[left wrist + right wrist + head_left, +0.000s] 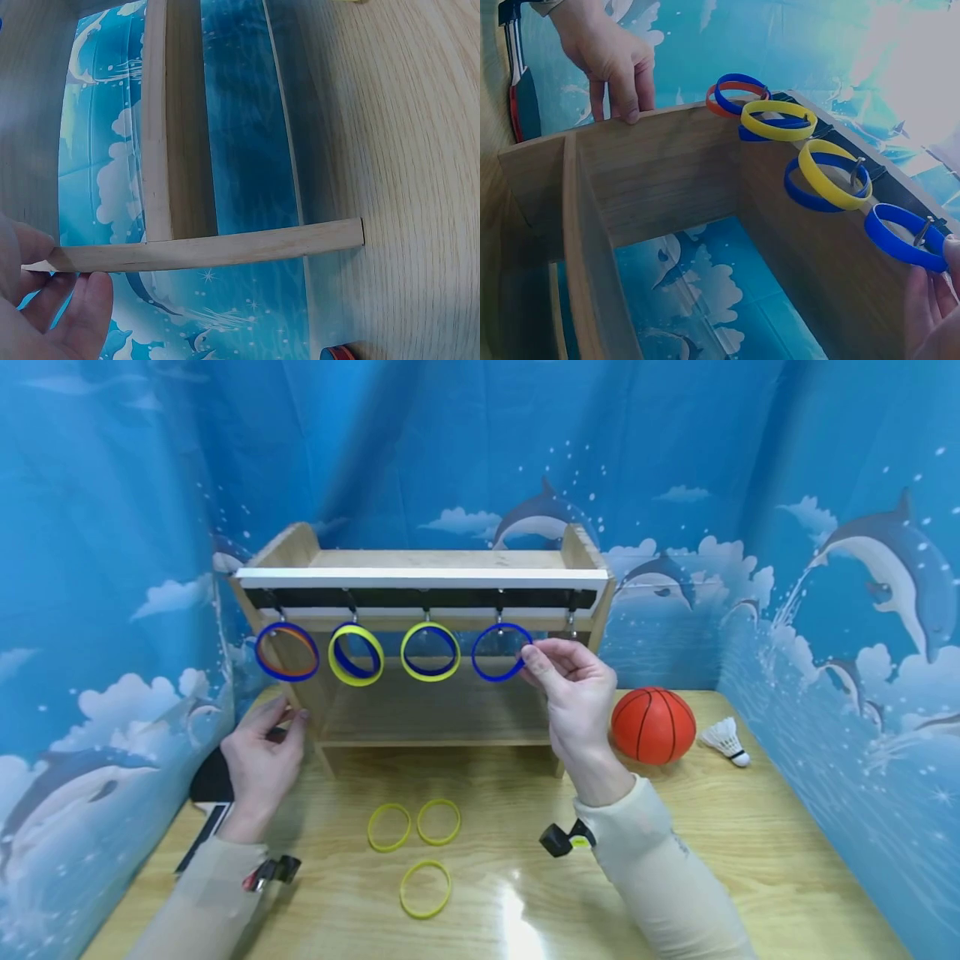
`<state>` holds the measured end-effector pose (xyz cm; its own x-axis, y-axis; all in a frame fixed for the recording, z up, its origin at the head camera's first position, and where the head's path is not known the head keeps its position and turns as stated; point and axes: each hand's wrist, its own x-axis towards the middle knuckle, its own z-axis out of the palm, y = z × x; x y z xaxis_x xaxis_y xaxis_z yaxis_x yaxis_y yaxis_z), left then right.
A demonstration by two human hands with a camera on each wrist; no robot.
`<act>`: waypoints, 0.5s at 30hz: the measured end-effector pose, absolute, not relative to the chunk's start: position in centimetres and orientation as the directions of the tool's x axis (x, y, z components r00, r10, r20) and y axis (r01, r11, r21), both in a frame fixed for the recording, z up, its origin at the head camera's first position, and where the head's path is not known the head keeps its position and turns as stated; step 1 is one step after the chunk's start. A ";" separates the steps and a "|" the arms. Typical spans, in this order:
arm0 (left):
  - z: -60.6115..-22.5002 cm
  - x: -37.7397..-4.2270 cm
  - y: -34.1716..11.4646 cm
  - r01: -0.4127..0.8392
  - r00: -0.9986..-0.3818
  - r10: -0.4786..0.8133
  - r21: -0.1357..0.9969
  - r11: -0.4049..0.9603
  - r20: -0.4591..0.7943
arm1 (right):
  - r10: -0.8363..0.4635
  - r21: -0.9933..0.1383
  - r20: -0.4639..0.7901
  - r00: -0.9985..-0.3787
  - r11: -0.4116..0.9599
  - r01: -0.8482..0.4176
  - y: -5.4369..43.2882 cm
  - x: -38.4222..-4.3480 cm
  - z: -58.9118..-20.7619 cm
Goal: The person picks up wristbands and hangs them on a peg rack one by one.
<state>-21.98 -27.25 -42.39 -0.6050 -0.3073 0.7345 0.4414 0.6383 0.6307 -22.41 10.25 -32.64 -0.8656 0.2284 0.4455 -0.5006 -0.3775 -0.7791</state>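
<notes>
Your right hand pinches the right edge of the blue ring, which appears looped around the hook fourth from left. Your left hand grips the rack at its left side; brace it steadily and release the ring gently. Yellow rings lie nearer, on the counter.

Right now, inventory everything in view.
Table: one, tan, below
Backdrop: one, blue, behind
Rack: one, tan, centre
Hooks: five, silvery, under black strip
Blue bands: four, leftmost four hooks
Yellow bands: five, two hung, three on table
Orange band: one, leftmost hook
Ball: one, red, right of rack
Shuttlecock: one, white, right of ball
Paddle: one, mostly black, left of rack
Sleeves: two, cream, forearms
Cameras: two, black, wrists
Left hand: one, gripping rack
Right hand: one, pinching blue band
</notes>
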 end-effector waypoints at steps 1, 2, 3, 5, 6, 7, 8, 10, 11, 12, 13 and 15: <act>-42.4 -22.0 -27.3 0.439 -0.606 -0.307 0.631 0.639 0.734 | 0.223 -0.779 0.443 -0.868 -0.384 -0.496 10.2 -22.4 -32.8; -42.4 -22.0 -27.2 0.438 -0.607 -0.308 0.632 0.639 0.733 | 0.216 -0.777 0.444 -0.870 -0.390 -0.494 10.2 -22.5 -32.9; -42.4 -22.0 -27.2 0.437 -0.608 -0.310 0.633 0.639 0.731 | 0.207 -0.778 0.444 -0.872 -0.392 -0.490 10.1 -22.5 -33.0; -42.4 -22.0 -27.2 0.434 -0.609 -0.311 0.635 0.639 0.729 | 0.188 -0.781 0.449 -0.874 -0.392 -0.486 10.1 -22.6 -33.2; -42.3 -21.9 -27.2 0.434 -0.609 -0.312 0.636 0.639 0.729 | 0.180 -0.784 0.451 -0.874 -0.389 -0.484 10.1 -22.6 -33.3; -42.3 -21.9 -27.2 0.434 -0.609 -0.312 0.636 0.638 0.729 | 0.174 -0.786 0.455 -0.873 -0.384 -0.485 10.1 -22.7 -33.4; -42.3 -21.9 -27.2 0.433 -0.610 -0.312 0.636 0.639 0.728 | 0.169 -0.788 0.458 -0.872 -0.377 -0.487 10.1 -22.7 -33.5; -42.3 -21.8 -27.2 0.430 -0.612 -0.311 0.636 0.641 0.727 | 0.162 -0.794 0.460 -0.873 -0.365 -0.486 10.1 -22.7 -33.5; -42.3 -21.8 -27.1 0.429 -0.613 -0.310 0.636 0.642 0.727 | 0.159 -0.798 0.460 -0.873 -0.358 -0.485 10.2 -22.7 -33.6; -42.2 -21.8 -27.1 0.427 -0.614 -0.309 0.635 0.643 0.726 | 0.156 -0.801 0.460 -0.874 -0.353 -0.484 10.2 -22.7 -33.7; -42.2 -21.8 -27.1 0.425 -0.615 -0.308 0.634 0.646 0.726 | 0.153 -0.803 0.462 -0.874 -0.347 -0.485 10.2 -22.7 -33.7; -42.2 -21.8 -27.1 0.422 -0.617 -0.306 0.633 0.650 0.725 | 0.146 -0.808 0.463 -0.874 -0.335 -0.484 10.2 -22.6 -33.9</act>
<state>-21.82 -27.14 -42.23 -0.6169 -0.3060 0.7251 0.4216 0.6495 0.6328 -22.64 10.24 -33.87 -0.8740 0.1461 0.4634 -0.4845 -0.3354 -0.8079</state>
